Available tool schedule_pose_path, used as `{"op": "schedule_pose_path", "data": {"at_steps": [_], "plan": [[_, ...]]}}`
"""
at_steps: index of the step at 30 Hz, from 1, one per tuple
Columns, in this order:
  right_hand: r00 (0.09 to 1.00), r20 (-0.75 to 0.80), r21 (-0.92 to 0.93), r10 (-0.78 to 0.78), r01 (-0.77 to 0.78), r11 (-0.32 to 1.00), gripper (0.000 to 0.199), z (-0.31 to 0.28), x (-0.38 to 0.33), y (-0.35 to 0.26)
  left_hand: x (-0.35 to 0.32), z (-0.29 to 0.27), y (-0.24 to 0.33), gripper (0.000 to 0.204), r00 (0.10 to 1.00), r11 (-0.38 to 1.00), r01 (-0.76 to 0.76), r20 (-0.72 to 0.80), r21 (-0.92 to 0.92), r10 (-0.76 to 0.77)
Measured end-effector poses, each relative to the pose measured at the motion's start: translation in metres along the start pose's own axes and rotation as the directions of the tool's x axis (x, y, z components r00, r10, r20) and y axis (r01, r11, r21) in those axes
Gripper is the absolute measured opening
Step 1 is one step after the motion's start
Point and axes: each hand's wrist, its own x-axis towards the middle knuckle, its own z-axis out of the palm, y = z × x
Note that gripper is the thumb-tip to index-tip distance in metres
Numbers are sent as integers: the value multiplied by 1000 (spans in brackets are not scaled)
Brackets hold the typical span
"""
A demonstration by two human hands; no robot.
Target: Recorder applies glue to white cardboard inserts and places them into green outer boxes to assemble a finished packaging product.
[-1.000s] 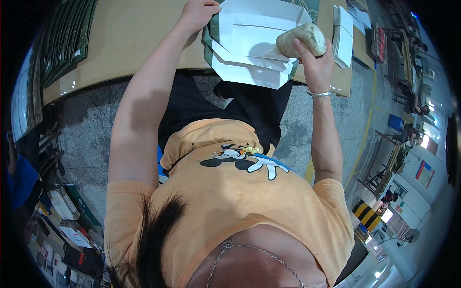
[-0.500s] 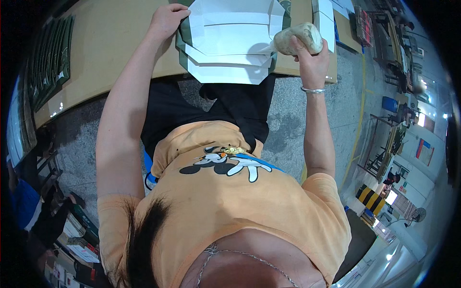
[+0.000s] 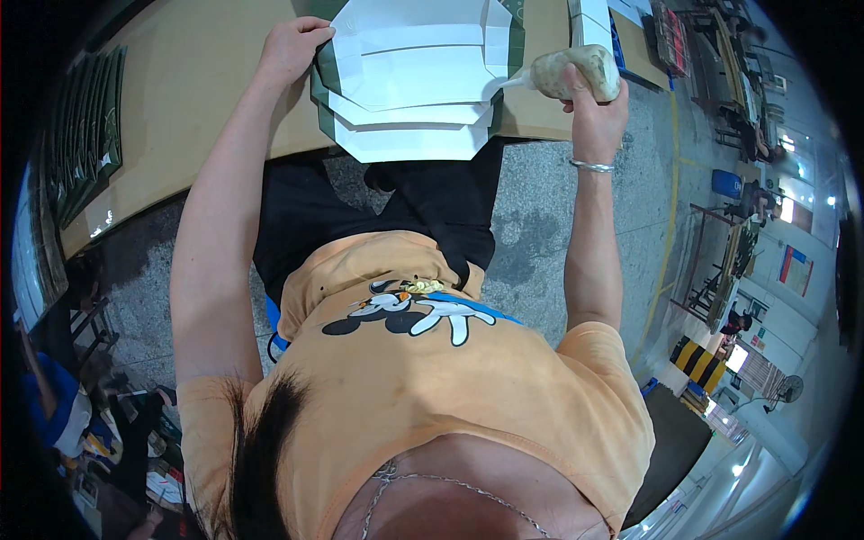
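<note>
White-and-green paper blank (image 3: 423, 67) is being supported by table (image 3: 198, 99). Just right of blank, squeeze bottle (image 3: 551, 74) is being gripped by right hand (image 3: 597, 121), nozzle (image 3: 517, 82) being aimed at blank's edge; glue is probably being applied. Left hand (image 3: 292, 52) is being held at blank's left edge, pinch or touch unclear. Steady nozzle aim is being called for next.

White and dark green against tan and pale orange.
Shows plain white on the folded card (image 3: 416, 79), dark green along its edges; mottled off-white with greenish stains on the squeeze bottle (image 3: 589, 61); tan on the tabletop (image 3: 198, 81); pale orange on the T-shirt (image 3: 450, 387), with black, white, blue and yellow in its cartoon print (image 3: 450, 321); black on the trousers (image 3: 310, 207); speckled grey on the floor (image 3: 540, 207).
</note>
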Motion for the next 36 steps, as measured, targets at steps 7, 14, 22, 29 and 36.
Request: {"op": "schedule_pose_path", "data": {"at_steps": [7,14,22,29,36], "plan": [[996,-80,57,-31,35,998,54,-5,11,4,4,-1,-8,28,999,995,15,43,-98,-10],[995,-95,91,-27,35,995,56,-3,13,10,0,0,-3,28,999,995,33,35,-97,-30],[998,-48,110,39,-33,993,51,-5,9,-8,-4,3,3,26,999,975,18,-31,-219,-26],[988,-150,305,-46,91,948,45,16,32,-32,1,5,-6,22,997,978,81,5,-194,-82],[986,-124,189,-115,137,972,52,43,54,-32,1,5,-1,21,995,973,97,7,-210,-98]]}}
